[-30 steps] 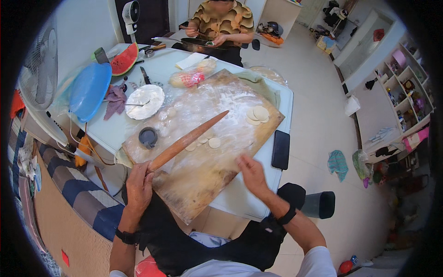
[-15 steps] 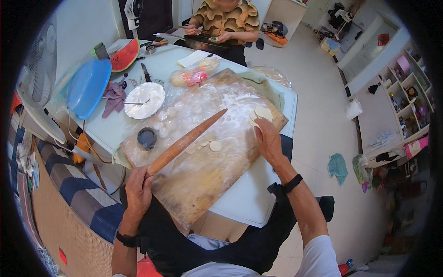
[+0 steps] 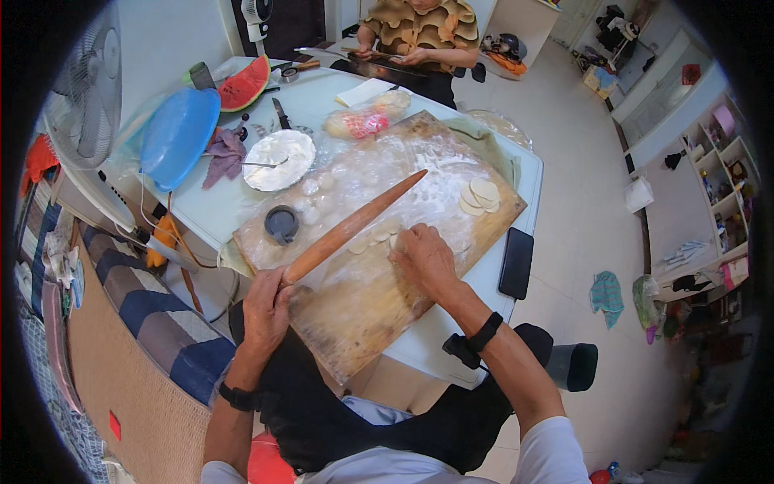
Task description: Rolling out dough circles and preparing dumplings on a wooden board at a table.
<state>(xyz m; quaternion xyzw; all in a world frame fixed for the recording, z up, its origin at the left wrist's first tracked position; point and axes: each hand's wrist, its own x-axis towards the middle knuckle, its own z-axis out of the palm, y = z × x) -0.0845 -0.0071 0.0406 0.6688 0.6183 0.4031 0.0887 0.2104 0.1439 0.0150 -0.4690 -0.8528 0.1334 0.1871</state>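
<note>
Left hand [image 3: 264, 313] just outside the board's [image 3: 347, 339] near-left edge, fingers wrapped closed around the thick end of the rolling pin [image 3: 355, 228]; its thin end points toward the far half, unheld. We'd keep that grip relaxed and the pin off the dough. Grey cup [image 3: 281, 225] stands near the left corner, out of the way. Small dough discs [image 3: 359, 247] lie mid-board, just right of the pin. Right hand [image 3: 427, 262] is over them, in from the near-right edge, fingers bent downward; we cannot tell whether they pinch a disc. Our judgement: lift one by its rim, leaving neighbours unpressed. Loose flour [image 3: 443, 171] whitens the far half; a dusting should limit sticking. Thin rounds [image 3: 480, 196] overlap near the right corner; we'd steer the wrist clear.
</note>
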